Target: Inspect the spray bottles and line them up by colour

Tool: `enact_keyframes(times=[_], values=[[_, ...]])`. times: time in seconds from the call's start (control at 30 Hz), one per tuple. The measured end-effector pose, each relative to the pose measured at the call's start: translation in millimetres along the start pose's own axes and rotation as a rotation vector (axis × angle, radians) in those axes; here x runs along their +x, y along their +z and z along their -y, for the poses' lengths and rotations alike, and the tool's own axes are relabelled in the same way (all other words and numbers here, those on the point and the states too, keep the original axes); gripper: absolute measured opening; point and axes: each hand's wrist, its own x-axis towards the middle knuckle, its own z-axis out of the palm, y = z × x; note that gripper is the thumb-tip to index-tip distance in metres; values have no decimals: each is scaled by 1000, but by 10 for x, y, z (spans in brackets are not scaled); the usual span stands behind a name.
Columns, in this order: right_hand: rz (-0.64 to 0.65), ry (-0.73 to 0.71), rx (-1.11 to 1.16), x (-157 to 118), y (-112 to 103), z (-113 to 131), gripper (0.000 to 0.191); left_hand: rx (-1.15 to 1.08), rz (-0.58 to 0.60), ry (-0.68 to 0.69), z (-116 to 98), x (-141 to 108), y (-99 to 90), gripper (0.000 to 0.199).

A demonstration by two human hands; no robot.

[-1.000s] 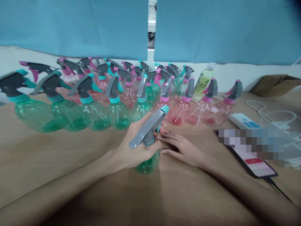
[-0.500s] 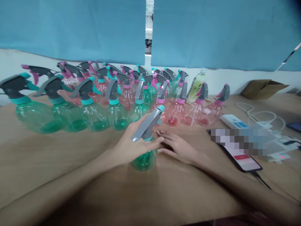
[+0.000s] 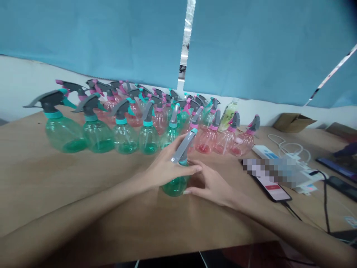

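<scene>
On tabletop [image 3: 173, 221] | left hand [image 3: 166, 165] — gripping green spray bottle [image 3: 175, 187] | right hand [image 3: 214, 184] — alongside, grip unclear

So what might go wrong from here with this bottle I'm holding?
Pushed forward, the green spray bottle in your left hand might knock the front row of spray bottles behind it. Your right forearm could also snag the black cable plugged into the smartphone.
</scene>
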Motion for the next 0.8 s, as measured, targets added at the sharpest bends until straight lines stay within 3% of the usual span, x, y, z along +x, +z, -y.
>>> enact_keyframes(times=[0.2, 0.33, 0.47, 0.63, 0.73, 0.8], values=[[-19, 70, 12, 145, 152, 295, 67, 34, 52, 3, 14, -238, -240, 84], [33, 57, -4, 344, 345, 512, 71, 202, 15, -65, 57, -572, -548, 52], [119, -13, -78, 663, 606, 830, 76, 341, -74, -138, 140, -947, -965, 35], [170, -210, -164, 1174, 885, 1257, 64, 477, -227, -142, 276, -1408, -1560, 42], [155, -257, -117, 1514, 1037, 1467, 56, 502, -355, -247, 375, -1674, -1928, 41], [112, -259, -82, 1743, 1152, 1595, 54, 511, -482, -248, 469, -1820, -2185, 44]])
